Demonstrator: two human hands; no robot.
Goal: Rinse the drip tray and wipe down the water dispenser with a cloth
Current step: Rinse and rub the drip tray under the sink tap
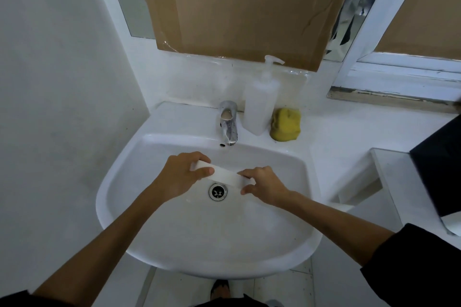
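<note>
Your two hands hold the drip tray over the sink.

Your left hand [183, 173] pinches one end of the white drip tray [224, 176], your right hand [265, 185] closes its fingers on the other, just above the drain [218, 191] and below the tap [228, 123].

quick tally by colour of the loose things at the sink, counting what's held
White: 2, the drip tray held over the sink by the left hand and right hand, and the soap bottle
Yellow: 1, the sponge
Total: 3
</note>
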